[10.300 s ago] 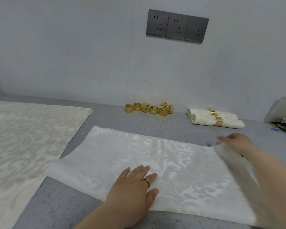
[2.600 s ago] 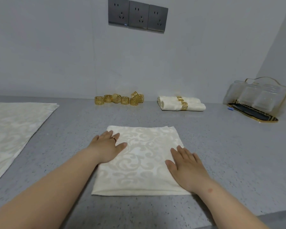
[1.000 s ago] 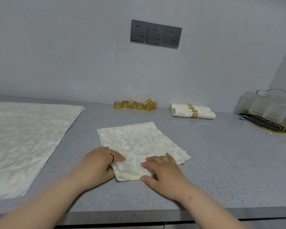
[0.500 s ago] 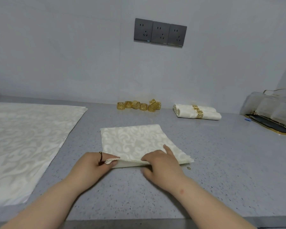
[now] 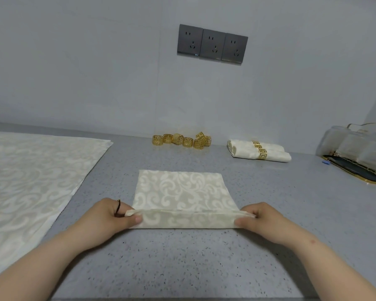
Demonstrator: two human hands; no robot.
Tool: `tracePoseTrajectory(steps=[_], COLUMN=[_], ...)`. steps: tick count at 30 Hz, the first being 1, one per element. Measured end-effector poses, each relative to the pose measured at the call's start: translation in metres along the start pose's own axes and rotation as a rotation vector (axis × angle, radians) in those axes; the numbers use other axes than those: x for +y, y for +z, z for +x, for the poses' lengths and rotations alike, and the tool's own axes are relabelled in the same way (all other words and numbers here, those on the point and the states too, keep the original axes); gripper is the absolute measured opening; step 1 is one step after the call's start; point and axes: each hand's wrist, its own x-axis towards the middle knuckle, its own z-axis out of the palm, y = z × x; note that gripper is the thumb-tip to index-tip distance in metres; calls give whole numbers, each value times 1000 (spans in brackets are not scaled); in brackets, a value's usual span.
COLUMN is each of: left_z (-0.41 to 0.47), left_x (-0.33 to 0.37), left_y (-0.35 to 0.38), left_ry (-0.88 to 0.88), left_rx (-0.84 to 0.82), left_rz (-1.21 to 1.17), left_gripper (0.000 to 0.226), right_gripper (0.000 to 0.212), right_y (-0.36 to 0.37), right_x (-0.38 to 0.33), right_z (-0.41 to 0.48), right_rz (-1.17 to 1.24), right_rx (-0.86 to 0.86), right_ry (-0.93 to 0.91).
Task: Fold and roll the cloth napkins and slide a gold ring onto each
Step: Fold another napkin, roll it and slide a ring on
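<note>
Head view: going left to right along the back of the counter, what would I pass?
First the flat cloth, then the gold rings, the napkin rolls, and last the tray of glasses.

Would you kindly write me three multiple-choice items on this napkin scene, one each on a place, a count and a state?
1. Where do the ringed napkin rolls lie?
A. On the large cloth
B. Right of the loose gold rings, near the wall
C. In the tray

2. How many wall sockets are there?
A. Two
B. Five
C. Three

3. What are the left hand and right hand doing?
A. Pinching the turned-up near edge of the folded napkin
B. Lying flat on it
C. Holding rings

Answers: 1 B, the rolls sit beside the rings at the back; 2 C, three plates stand in a row; 3 A, thumbs and fingers grip the edge's two ends.
</note>
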Motion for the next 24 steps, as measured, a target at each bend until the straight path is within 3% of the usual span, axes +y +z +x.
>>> tracePoseTrajectory(steps=[6,11,19,22,24], left_z=[20,32,35,33,33], left_x=[10,4,-9,-2,-1], left_y=[-5,0,10,11,10], left_ry=[-45,-65,-41,-22,23], left_rx=[-19,134,237,310,351], left_rz=[108,186,305,384,478], left_gripper=[40,50,44,30,32], right_gripper=[33,33,29,28,18], right_y=[1,8,23,25,27], right_x=[0,3,12,11,10], right_z=[17,33,43,44,44], right_rz=[32,62,-47,-85,-76], right_rx=[29,65,188,194,213], right_ry=[26,27,-17,-4,4])
